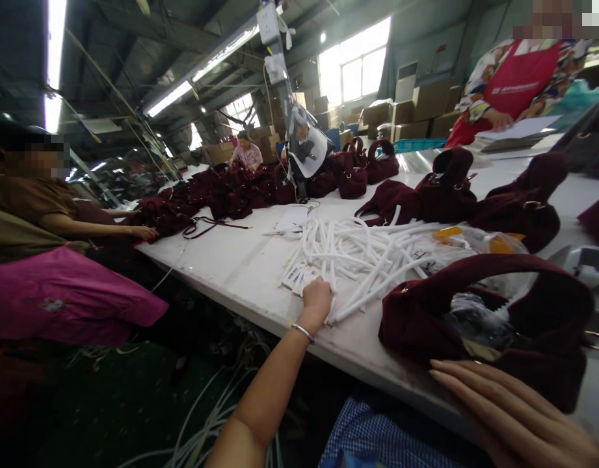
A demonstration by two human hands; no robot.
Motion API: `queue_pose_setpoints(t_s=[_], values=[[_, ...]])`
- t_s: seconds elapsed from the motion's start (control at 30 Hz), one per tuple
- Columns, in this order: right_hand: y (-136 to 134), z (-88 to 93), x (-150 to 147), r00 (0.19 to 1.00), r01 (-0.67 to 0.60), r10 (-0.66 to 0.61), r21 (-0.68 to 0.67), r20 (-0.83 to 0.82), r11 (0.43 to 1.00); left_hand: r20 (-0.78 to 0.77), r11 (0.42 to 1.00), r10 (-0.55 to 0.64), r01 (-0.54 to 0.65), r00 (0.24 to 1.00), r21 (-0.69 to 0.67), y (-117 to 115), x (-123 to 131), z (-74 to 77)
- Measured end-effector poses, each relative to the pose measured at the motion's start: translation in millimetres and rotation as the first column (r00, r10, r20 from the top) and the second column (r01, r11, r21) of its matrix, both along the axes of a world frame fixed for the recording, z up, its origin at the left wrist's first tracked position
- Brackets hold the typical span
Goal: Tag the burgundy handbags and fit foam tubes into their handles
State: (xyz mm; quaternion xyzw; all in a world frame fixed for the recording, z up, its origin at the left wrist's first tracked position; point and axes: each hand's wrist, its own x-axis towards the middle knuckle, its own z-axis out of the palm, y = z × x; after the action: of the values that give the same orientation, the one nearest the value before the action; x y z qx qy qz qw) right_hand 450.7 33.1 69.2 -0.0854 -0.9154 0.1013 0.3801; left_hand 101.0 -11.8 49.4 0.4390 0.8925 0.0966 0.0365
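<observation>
My left hand (pixel 317 296) reaches out over the white table (pixel 240 260) and is closed on the near end of a pile of white foam tubes (pixel 367 250), beside some small paper tags (pixel 296 276). A bracelet sits on that wrist. My right hand (pixel 504 409) lies at the lower right with fingers stretched out flat, holding nothing, just in front of a dark red velvet handbag (pixel 475 312) that stands open with grey stuffing inside.
Several more dark red bags (pixel 445 195) are spread along the table and heaped at the far end (pixel 231 192). A person in brown sits at the left with a hand on the table (pixel 143 233). Another in a red apron (pixel 518 78) stands at the back right. Cardboard boxes (pixel 426 104) are stacked behind. White tubes lie on the floor (pixel 201 422).
</observation>
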Motion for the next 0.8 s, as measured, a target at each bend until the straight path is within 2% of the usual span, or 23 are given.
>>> queue_pose_setpoints(t_s=[0.1, 0.2, 0.33, 0.6, 0.7, 0.8], values=[[-6, 1.1, -3, 0.996, -0.080, 0.078, 0.074, 0.034, 0.994, 0.016, 0.999, -0.033, 0.033, 0.999, -0.011, -2, -8, 3.0], [-14, 4.7, -12, 0.992, -0.122, 0.122, -0.019, -0.016, 0.992, 0.021, 0.998, -0.056, 0.056, 0.998, 0.016, -12, -14, 4.0], [-23, 1.8, -27, 0.986, -0.168, 0.169, -0.120, 0.001, 0.978, 0.009, 0.999, -0.046, 0.046, 0.999, 0.017, -19, -10, 1.3], [-28, -16.8, -32, 0.984, -0.168, 0.177, -0.182, 0.032, 0.969, 0.081, 1.000, 0.013, -0.011, 0.997, -0.018, 11, -6, -5.4], [-30, -21.4, -28, 0.984, -0.163, 0.174, -0.235, 0.028, 0.958, 0.150, 0.999, -0.014, 0.009, 0.989, 0.036, 14, -10, -4.0], [-34, -21.1, -25, 0.984, -0.172, 0.178, -0.336, -0.014, 0.926, 0.244, 0.983, -0.086, 0.042, 0.966, 0.179, 4, -16, 3.1]])
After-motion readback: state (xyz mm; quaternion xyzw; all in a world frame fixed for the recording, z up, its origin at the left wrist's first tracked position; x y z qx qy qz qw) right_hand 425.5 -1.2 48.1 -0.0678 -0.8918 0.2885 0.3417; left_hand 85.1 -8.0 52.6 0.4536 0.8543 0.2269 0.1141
